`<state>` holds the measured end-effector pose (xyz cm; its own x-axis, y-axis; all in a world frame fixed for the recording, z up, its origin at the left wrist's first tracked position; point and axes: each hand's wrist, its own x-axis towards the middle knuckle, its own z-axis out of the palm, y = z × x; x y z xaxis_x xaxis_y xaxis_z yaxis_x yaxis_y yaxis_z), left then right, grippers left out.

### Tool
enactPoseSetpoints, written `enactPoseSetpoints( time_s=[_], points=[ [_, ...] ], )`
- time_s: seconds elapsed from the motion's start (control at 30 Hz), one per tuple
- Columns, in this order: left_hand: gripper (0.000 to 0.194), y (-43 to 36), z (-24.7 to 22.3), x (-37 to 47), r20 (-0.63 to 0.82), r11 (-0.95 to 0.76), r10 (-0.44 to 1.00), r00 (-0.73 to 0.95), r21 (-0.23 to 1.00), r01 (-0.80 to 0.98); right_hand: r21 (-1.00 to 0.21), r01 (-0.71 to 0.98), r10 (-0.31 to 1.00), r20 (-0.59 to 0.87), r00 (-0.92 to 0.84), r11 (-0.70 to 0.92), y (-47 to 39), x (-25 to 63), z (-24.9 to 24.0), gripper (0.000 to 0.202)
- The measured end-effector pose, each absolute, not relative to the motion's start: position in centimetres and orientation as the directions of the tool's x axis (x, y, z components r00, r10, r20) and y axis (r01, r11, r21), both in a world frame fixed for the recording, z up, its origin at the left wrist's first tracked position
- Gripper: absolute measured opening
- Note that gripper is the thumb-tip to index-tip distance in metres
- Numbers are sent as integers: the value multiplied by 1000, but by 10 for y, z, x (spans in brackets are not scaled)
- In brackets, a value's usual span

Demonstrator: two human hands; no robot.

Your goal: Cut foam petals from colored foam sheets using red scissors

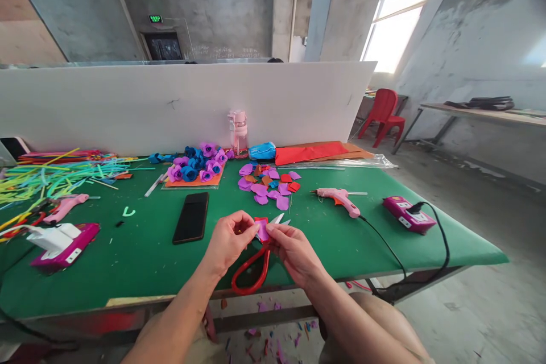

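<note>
My left hand pinches the left edge of a small purple paper piece, with red paper showing around it. My right hand pinches the same piece at its right side. Red-handled scissors lie below and behind the hands at the table's front edge, their blades pointing up and right past my right fingers. Beyond the hands is a loose pile of purple, red, brown and blue cut petals. A black phone rests left of my left hand.
Purple and blue paper flowers sit on orange sheets. A pink glue gun and a power strip with cable lie right. Another power strip and colourful strips are left. A pink bottle stands by the white partition.
</note>
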<state>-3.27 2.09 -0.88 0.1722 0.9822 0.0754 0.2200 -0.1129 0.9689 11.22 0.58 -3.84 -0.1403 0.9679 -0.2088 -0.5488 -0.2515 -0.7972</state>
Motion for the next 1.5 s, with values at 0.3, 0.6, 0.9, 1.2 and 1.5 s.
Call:
enactPoseSetpoints(
  time_s=[0.3,0.6,0.9,1.2,1.5],
  points=[
    [21,21,-7,-36,209,-254,967,149,848,466,-928,-357,993,-87,-75,-108,6,112,-41,34],
    [20,21,-11,-35,224,-278,960,169,844,458,-928,-358,994,-96,-46,-106,5,112,-38,35],
    [20,20,-9,-30,195,-245,969,155,859,450,-902,-411,991,-122,-52,-132,4,111,-36,36],
    [20,25,-13,-33,210,-251,968,139,845,472,-894,-425,989,-123,-80,-145,2,111,-36,33],
    [21,22,-8,-31,169,-218,975,147,871,441,-890,-432,989,-121,-90,-148,3,111,-37,35]
  ],
)
